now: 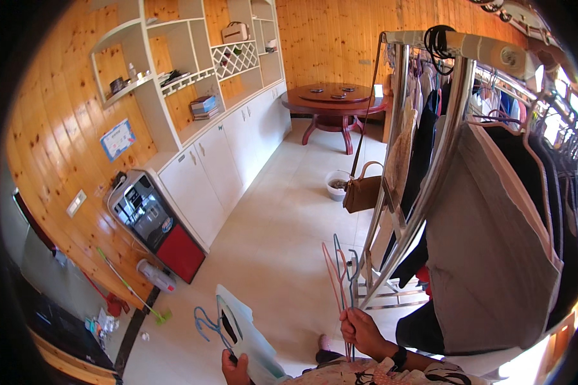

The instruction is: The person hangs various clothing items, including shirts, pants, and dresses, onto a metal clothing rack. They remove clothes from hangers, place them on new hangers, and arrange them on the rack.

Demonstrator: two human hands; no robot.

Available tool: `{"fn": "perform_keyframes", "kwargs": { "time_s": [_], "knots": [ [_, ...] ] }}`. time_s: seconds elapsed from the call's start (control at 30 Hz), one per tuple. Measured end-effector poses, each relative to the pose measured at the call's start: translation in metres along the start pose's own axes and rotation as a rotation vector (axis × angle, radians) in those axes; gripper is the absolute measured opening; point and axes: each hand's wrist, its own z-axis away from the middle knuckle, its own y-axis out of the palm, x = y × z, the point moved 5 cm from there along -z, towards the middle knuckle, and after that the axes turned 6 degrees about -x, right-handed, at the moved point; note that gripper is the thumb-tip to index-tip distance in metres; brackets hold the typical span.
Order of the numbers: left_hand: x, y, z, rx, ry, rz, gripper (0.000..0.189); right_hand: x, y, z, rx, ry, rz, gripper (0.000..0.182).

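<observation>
My left hand (235, 366) grips blue clothes hangers (207, 325) by the necks, their hooks pointing up and left. Beside it hangs a pale blue garment (250, 332) with a dark patch showing in its neck opening; its lower part runs out of view. My right hand (363, 332) is closed around several pink and teal hangers (341, 269), held upright with their hooks at the top. Just right of that hand stands a metal clothes rack (426, 211). A large grey-brown garment (491, 240) hangs on it from a pink hanger (534, 139).
A brown handbag (363, 192) hangs from the rack's near end by a long strap. Behind it, a white bucket (336, 185) sits on the tiled floor. A round wooden table (334, 103), white cabinets (231, 154), a water dispenser (156, 224) and a green broom (132, 286) stand farther off.
</observation>
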Motion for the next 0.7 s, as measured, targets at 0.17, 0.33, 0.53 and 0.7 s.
{"fn": "perform_keyframes", "kwargs": {
  "time_s": [0.17, 0.33, 0.53, 0.7],
  "knots": [
    [-0.038, 0.029, -0.088, 0.074, 0.084, -0.096, 0.020, 0.027, 0.019, -0.071, 0.080, 0.049, -0.103, 0.025],
    [-0.078, 0.079, -0.150, 0.131, 0.099, -0.122, 0.023, 0.046, 0.031, -0.131, 0.065, 0.036, -0.024, 0.024],
    [-0.074, 0.117, -0.239, 0.215, 0.038, -0.211, 0.027, 0.062, 0.048, -0.177, -0.014, 0.027, 0.154, 0.021],
    [-0.057, 0.143, -0.332, 0.360, 0.022, -0.137, 0.030, 0.088, 0.045, -0.225, -0.289, -0.294, 0.527, 0.019]
  ]
}}
